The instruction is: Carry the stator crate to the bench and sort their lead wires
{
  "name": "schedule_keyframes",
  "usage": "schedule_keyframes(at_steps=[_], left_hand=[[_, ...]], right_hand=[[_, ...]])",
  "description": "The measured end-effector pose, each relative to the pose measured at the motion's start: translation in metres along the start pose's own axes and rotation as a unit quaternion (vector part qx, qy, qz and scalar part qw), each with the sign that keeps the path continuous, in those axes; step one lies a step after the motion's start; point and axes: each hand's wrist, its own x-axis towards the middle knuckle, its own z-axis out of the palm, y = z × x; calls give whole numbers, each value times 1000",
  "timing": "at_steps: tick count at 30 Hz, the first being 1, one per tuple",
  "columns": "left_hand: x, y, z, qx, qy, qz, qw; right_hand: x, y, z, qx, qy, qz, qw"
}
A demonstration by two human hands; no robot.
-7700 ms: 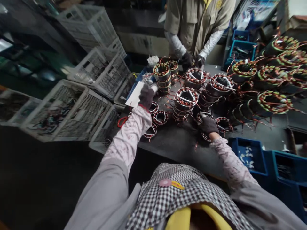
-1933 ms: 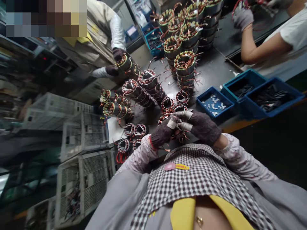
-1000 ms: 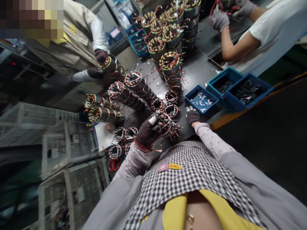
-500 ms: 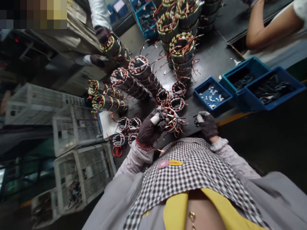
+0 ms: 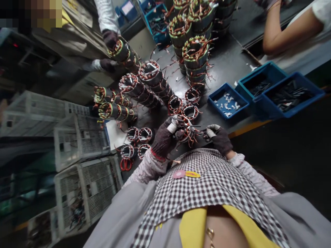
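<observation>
My left hand (image 5: 165,136), in a dark knitted glove with white tape on a finger, is closed on the near side of a wound motor stator (image 5: 190,132). Copper ends and white and black leads stick out of this ring. At its right side my right hand (image 5: 219,138), gloved and taped in the same way, is closed, fingertips pinching at the lead wires (image 5: 198,130); the exact spot between the fingertips is too small to make out. Just beyond the held ring stand three similar stators, one of them a stator (image 5: 190,112) close to my left hand.
Stacked stators (image 5: 196,57) stand across the dark table (image 5: 222,51). To the right are a blue tray (image 5: 226,103) of white pieces and a blue bin (image 5: 292,94) of black pieces. Red-handled scissors (image 5: 126,164), white crates (image 5: 97,186) and a co-worker's gloved hand (image 5: 110,39) are leftward.
My right hand has moved left, from apart to meeting the stator's lead wires. My left hand has shifted slightly on the stator. The co-worker's hands stay around the stack at the upper left.
</observation>
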Motion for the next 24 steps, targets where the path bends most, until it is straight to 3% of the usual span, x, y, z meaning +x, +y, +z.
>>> schedule_keyframes(at_steps=[6,10,12,14,16,19,21,24], left_hand=[[-3,0,-2,-24,-20,2,1000],[-6,6,-2,24,-70,8,997],[-8,8,-1,57,-94,5,994],[-9,9,3,93,-115,-2,989],[-8,9,9,125,-133,-9,983],[-7,9,13,146,-156,-27,977],[-5,10,10,126,-153,-45,979],[-3,11,-2,33,-110,-55,992]], right_hand=[[9,-11,4,-102,-102,-33,989],[12,-23,-15,-213,-140,-68,964],[1,-37,-24,-219,-103,-116,963],[-16,-59,-24,-158,-72,-170,970],[-36,-86,-15,-95,-88,-219,967],[-55,-114,-1,-87,-109,-265,954],[-56,-111,-3,-86,-70,-242,964],[-44,-72,-18,-85,-2,-148,985]])
